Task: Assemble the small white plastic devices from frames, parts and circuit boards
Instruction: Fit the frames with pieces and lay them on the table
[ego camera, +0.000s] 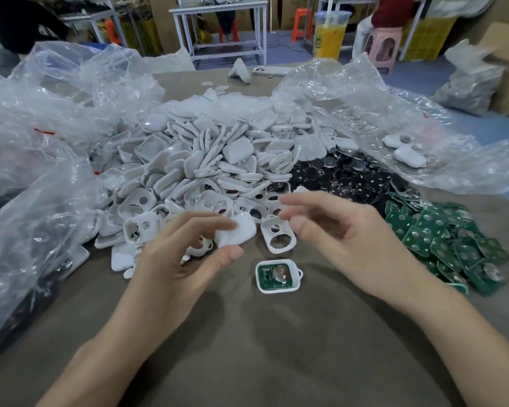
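Blur smears your fingers, so the grips are hard to read. Your left hand [185,259], centre left, has its fingers and thumb curled, pinching a white cover [240,230]. A second white part under its fingers is mostly hidden. Your right hand [350,230], centre right, hangs loosely curved with nothing in it. Between them, on the bench [247,348], lies a frame [277,290] with a green board [266,274] seated in it. An empty frame [278,251] lies just above it. Clear bags spread open: the left bag [41,127] hides its contents behind glare, and the right bag [365,113], upper right, holds two white devices [403,149]. Loose heaps sit behind your hands: white shells [218,160], black discs [350,174] and green boards [441,239].
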Demonstrator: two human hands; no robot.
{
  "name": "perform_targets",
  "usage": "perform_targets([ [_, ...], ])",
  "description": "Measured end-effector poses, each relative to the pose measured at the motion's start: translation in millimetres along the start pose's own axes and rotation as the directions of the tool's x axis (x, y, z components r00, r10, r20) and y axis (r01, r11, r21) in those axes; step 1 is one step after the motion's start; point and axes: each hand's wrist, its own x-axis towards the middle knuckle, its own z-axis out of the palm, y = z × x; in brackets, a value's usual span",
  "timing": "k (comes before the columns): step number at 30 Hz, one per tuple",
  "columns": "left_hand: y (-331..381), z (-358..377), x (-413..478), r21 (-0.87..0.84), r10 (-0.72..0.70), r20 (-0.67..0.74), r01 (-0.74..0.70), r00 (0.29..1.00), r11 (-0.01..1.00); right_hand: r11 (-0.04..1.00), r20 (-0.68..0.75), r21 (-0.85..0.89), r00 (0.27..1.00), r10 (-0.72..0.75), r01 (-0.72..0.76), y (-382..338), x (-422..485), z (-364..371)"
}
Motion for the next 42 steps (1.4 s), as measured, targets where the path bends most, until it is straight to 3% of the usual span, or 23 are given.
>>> perform_targets([
  [4, 3, 9, -5, -0.001, -0.048, 0.146, 0.048, 0.988, 0.999, 0.939, 0.172, -0.336, 0.985, -0.015, 0.073, 11, -13, -3],
  [8, 6, 18, -5, 0.095, -0.033, 0.278, 0.007, 0.960, 0.995, 0.873, 0.316, -0.471, 0.948, 0.032, 0.128, 16, -17, -2],
  [19, 15, 14, -4, 0.178, -0.017, 0.400, -0.059, 0.917, 0.982, 0.871, 0.362, -0.464, 0.932, 0.019, 0.162, 16, -18, -1],
  [42, 23, 11, -5, 0.258, 0.021, 0.441, -0.149, 0.897, 0.955, 0.864, 0.362, -0.454, 0.931, -0.044, 0.217, 12, -18, 1],
])
